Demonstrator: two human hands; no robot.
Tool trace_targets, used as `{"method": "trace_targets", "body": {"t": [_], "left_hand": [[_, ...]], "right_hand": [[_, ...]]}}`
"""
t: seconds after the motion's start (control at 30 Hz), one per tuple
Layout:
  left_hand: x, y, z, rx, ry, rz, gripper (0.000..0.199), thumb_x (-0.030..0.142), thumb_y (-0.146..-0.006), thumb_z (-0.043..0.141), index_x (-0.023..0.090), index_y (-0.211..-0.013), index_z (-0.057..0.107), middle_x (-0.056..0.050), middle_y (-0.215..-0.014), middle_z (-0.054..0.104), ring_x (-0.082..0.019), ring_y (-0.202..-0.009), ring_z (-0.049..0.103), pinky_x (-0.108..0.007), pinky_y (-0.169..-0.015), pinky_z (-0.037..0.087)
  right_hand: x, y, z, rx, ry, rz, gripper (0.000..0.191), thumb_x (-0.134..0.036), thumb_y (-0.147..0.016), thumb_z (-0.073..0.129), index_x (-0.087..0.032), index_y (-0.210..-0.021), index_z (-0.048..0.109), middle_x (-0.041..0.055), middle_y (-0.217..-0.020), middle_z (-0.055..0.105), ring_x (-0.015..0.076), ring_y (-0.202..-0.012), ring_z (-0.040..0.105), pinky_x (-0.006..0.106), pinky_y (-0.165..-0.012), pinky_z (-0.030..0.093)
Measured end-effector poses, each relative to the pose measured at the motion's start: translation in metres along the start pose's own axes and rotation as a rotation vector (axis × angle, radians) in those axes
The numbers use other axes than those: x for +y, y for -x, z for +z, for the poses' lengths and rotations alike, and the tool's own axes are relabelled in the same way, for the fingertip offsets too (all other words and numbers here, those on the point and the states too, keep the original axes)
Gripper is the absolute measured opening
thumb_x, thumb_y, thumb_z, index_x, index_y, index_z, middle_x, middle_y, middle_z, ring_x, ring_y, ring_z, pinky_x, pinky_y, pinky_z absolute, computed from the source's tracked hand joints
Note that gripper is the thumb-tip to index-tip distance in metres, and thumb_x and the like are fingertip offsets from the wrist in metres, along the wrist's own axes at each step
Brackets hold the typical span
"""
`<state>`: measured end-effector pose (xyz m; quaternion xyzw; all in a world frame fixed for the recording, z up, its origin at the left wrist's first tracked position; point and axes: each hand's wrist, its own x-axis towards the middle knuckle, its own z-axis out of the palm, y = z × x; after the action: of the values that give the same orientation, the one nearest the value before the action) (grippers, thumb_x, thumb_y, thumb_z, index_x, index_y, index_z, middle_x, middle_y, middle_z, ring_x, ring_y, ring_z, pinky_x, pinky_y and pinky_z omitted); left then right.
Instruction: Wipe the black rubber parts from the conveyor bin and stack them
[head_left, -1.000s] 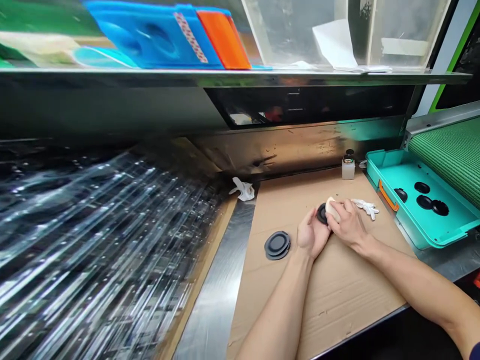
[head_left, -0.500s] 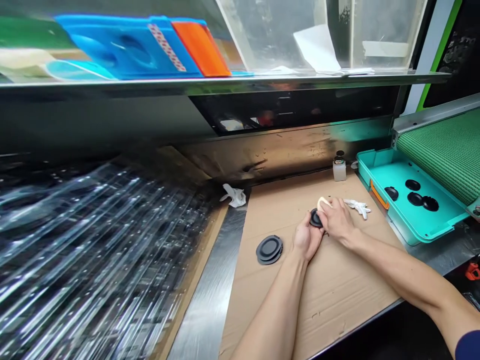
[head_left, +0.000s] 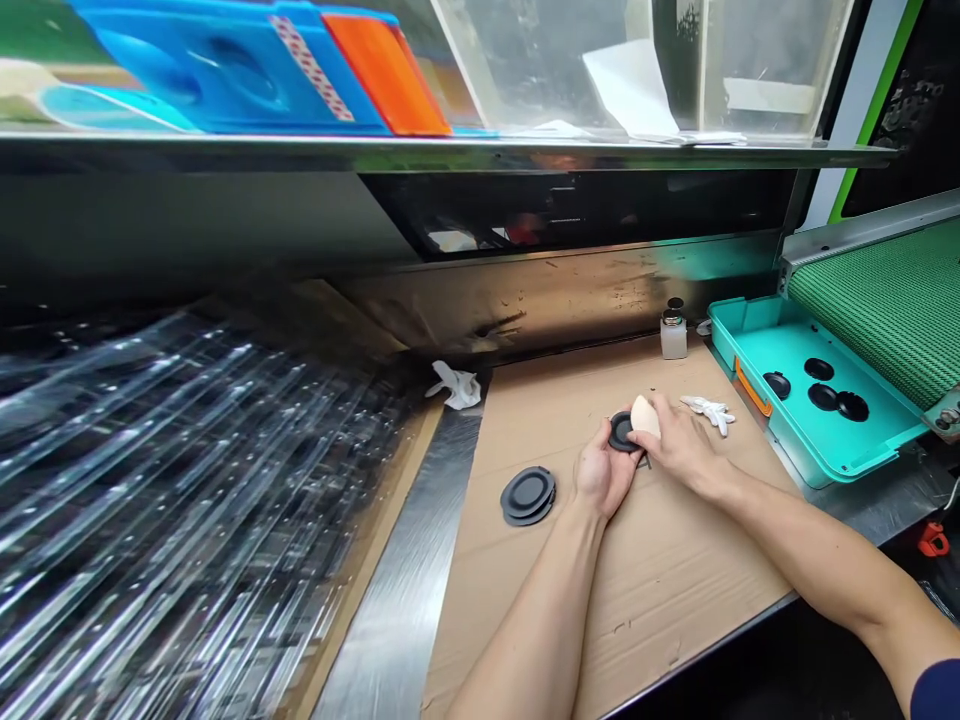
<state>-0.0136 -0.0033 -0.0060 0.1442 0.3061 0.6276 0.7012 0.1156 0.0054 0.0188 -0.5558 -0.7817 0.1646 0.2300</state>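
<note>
My left hand (head_left: 604,474) is closed round a small black round disc (head_left: 621,432), its face turned up. Between the fingers of my right hand (head_left: 679,440) is a cream-coloured pad (head_left: 645,417), possibly a sponge, held right by the disc's right side; whether they touch I cannot tell. Left of my hands, several larger dark round discs (head_left: 528,494) lie stacked on the cardboard sheet (head_left: 555,600). A white glove (head_left: 711,412) lies just beyond my right hand.
A small bottle with a dark top (head_left: 673,335) stands at the back. To the right, a teal tray (head_left: 825,470) holds several black discs beside a green conveyor belt (head_left: 885,300). Clear plastic trays (head_left: 187,520) fill the left. A metal shelf (head_left: 525,152) crosses above; another glove (head_left: 455,387) lies back left.
My right hand has drawn the cream pad slightly away and tipped it upright, so more of it shows. My left hand still holds the disc. The whole view has shifted a little.
</note>
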Motion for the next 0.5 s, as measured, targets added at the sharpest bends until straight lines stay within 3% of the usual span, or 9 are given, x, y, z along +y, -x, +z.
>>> {"method": "trace_targets", "body": {"t": [0.1, 0.2, 0.37, 0.5], "left_hand": [[-0.002, 0.0, -0.001, 0.001, -0.007, -0.007, 0.035, 0.032, -0.106, 0.042, 0.015, -0.113, 0.072, -0.012, -0.119, 0.075, -0.022, -0.115, 0.069, -0.038, -0.106, 0.053], [-0.004, -0.001, 0.0, 0.013, -0.023, 0.016, 0.037, 0.031, -0.107, 0.04, 0.014, -0.114, 0.072, -0.012, -0.118, 0.075, -0.021, -0.116, 0.068, -0.037, -0.106, 0.053], [-0.006, -0.002, 0.0, 0.006, 0.0, 0.022, 0.038, 0.032, -0.106, 0.04, 0.014, -0.119, 0.071, -0.012, -0.12, 0.075, -0.021, -0.117, 0.068, -0.037, -0.108, 0.052], [-0.006, -0.003, -0.004, 0.005, -0.019, 0.034, 0.038, 0.031, -0.106, 0.038, 0.014, -0.12, 0.07, -0.012, -0.117, 0.075, -0.022, -0.115, 0.069, -0.039, -0.107, 0.052]], "right_hand": [[-0.012, 0.005, -0.001, -0.084, 0.143, -0.087, 0.028, -0.04, -0.106, 0.044, -0.025, -0.129, 0.052, 0.0084, -0.115, 0.07, 0.0241, -0.097, 0.067, 0.032, -0.079, 0.048], [-0.017, -0.002, 0.001, -0.046, 0.205, -0.043, 0.028, -0.037, -0.109, 0.033, -0.025, -0.124, 0.053, 0.008, -0.116, 0.07, 0.0235, -0.096, 0.068, 0.032, -0.078, 0.048], [-0.017, -0.01, 0.008, -0.051, 0.147, -0.036, 0.029, -0.04, -0.107, 0.036, -0.024, -0.127, 0.049, 0.009, -0.115, 0.071, 0.025, -0.096, 0.068, 0.032, -0.076, 0.047], [-0.019, -0.007, 0.008, -0.024, 0.091, 0.063, 0.028, -0.038, -0.106, 0.036, -0.022, -0.124, 0.049, 0.0103, -0.111, 0.072, 0.0255, -0.091, 0.068, 0.033, -0.076, 0.047]]}}
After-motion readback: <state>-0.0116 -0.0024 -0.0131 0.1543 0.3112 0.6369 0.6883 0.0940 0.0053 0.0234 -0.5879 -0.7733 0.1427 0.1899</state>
